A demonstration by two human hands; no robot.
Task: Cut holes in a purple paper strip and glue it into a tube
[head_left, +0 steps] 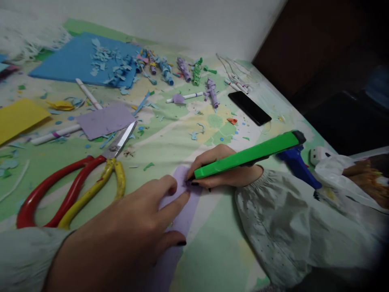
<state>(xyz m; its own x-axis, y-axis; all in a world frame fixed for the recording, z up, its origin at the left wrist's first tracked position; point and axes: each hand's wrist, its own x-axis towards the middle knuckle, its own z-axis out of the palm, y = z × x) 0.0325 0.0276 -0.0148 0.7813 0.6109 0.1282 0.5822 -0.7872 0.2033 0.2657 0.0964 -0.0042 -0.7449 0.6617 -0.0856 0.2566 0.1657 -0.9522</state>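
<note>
The right hand point(227, 178) is closed around one long, flat green plastic cutter point(246, 157), slanting up and rightward from the grip, its lower end at one purple paper strip point(184, 215) beneath. The left hand point(133, 219), fingers spread, clasping nothing, rests on the strip, which runs toward the wearer. Left of the grip lies one pair of metal-bladed scissors point(114, 149).
</note>
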